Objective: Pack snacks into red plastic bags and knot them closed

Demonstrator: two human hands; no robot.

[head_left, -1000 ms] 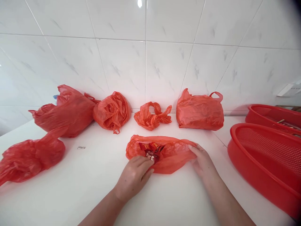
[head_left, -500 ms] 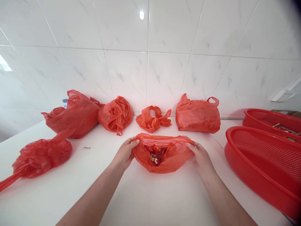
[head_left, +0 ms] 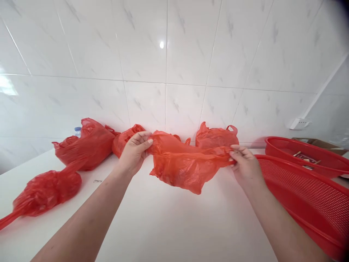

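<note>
A thin red plastic bag (head_left: 185, 169) is stretched between my two hands above the white table. My left hand (head_left: 136, 147) pinches its left upper corner between thumb and fingers. At the opposite end my right hand (head_left: 245, 160) grips the gathered right corner. The bag's lower part hangs down and sags, hiding whatever is inside. Behind it a crumpled red bag (head_left: 177, 137) is mostly covered. A full red bag with handles (head_left: 216, 137) stands against the wall, just behind and left of my right hand.
Left of my arms lie a knotted red bag (head_left: 49, 191), a large stuffed red bag (head_left: 87, 145) and a round red bundle (head_left: 120, 142). Two red mesh baskets, a near one (head_left: 308, 196) and a far one (head_left: 280, 145), stand at right. A tiled wall (head_left: 185, 65) closes the back.
Both hands have raised the bag and pulled its corners farther apart. Its mouth has closed up, so the wrapped snacks inside no longer show. The view has tilted upward.
</note>
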